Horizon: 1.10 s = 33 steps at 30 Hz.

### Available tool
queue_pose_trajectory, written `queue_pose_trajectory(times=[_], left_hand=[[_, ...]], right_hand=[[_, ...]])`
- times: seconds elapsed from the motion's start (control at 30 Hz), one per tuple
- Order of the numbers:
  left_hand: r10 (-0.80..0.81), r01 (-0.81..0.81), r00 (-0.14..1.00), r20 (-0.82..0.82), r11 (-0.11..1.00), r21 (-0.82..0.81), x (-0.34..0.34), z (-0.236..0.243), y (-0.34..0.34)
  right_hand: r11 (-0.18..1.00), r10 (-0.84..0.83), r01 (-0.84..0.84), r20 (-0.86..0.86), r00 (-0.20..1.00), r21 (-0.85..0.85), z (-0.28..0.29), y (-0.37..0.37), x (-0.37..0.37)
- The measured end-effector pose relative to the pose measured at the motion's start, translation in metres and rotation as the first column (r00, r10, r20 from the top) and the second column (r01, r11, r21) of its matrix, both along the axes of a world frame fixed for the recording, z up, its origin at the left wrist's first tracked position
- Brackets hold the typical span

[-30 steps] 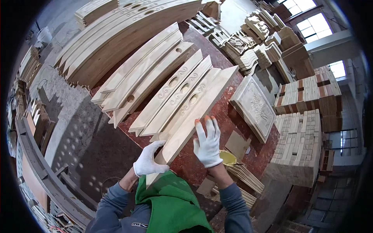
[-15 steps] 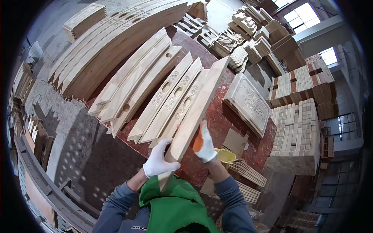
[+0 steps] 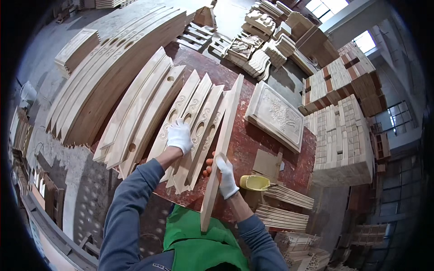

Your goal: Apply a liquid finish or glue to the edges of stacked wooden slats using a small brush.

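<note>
Board [image 3: 227, 131] beside carved rails [image 3: 205, 115], near end beyond the surface [image 3: 244, 144]. Right hand [image 3: 225, 177]: grip wrapped around board. Left hand [image 3: 179, 136]: on the rails; whether closed, we cannot tell. We judge the step as steadying the board; next move calls for firm right-hand support.

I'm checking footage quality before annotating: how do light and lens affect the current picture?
Head view: the upper-right window glares nearly white; head view: spots of light dapple the shadowed floor at lower left; head view: the grey beam there looks bowed, and the corners go black; head view: left hand and right hand read clearly, no strong blur.
</note>
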<state>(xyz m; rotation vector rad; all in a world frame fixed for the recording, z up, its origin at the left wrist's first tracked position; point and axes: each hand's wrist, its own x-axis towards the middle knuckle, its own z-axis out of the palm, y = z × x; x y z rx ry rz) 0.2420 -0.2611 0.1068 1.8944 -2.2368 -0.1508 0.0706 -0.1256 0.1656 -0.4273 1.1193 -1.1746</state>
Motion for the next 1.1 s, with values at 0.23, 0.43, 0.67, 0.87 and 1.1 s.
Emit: queue_pose_trajectory(times=[0.23,0.43,0.67,0.87,1.1], left_hand=[[0.002,0.005,0.997,-0.079,0.997,0.081,-0.014,-0.001,0.005],[0.158,0.059,0.782,-0.603,0.944,0.324,0.016,-0.013,0.008],[0.259,-0.027,0.794,-0.550,0.919,0.394,0.002,0.006,0.025],[0.031,-0.046,0.997,0.077,0.979,0.197,-0.030,0.008,0.043],[0.160,0.001,0.779,-0.607,0.967,0.256,-0.034,-0.007,0.027]], right_hand=[[0.999,0.025,-0.032,-0.407,0.913,-0.012,0.000,-0.012,0.029],[0.999,0.031,-0.007,-0.633,0.773,0.041,-0.003,-0.028,0.059],[0.979,0.107,-0.204,-0.867,0.487,0.006,-0.047,-0.012,0.069],[0.940,0.299,-0.295,-0.833,0.465,0.172,-0.049,0.068,0.049],[0.956,0.258,-0.278,-0.712,0.653,0.092,-0.014,0.100,0.019]])
